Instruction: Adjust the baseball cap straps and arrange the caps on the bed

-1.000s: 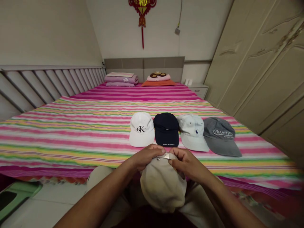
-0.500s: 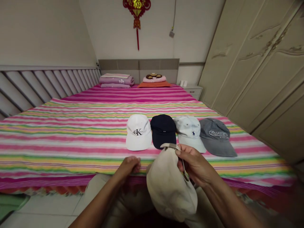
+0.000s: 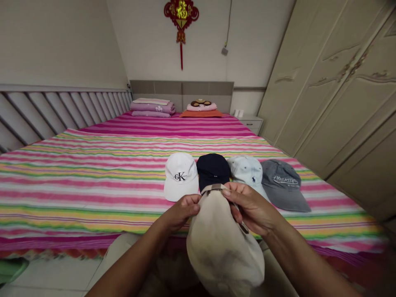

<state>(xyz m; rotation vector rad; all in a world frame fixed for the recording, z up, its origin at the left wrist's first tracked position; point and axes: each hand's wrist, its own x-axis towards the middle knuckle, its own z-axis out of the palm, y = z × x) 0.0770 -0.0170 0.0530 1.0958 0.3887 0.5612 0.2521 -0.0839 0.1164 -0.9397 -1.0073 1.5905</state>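
Note:
A beige baseball cap (image 3: 221, 243) hangs over my lap, its back strap and metal buckle turned toward the bed. My right hand (image 3: 252, 208) grips the cap by the strap end, thumb on top. On the other side, my left hand (image 3: 182, 211) pinches the cap's edge near the strap. Just beyond, a row of caps lies on the bed: a white cap (image 3: 181, 177) with black letters, a dark navy cap (image 3: 213, 168), a pale blue cap (image 3: 246, 170) with a small navy emblem, and a grey cap (image 3: 283, 183) with white lettering. The beige cap partly covers the navy one.
The bed (image 3: 93, 181) has a striped cover. Folded purple bedding (image 3: 153, 108) and a pink pillow (image 3: 201, 107) lie by the headboard (image 3: 163, 87). A metal rail (image 3: 62, 107) runs along the left, a wardrobe (image 3: 334, 90) stands right, with a nightstand (image 3: 252, 123) beyond.
My left hand has moved right and taken hold of the beige cap's edge. The right hand keeps its grip at the strap. The view has tipped up slightly.

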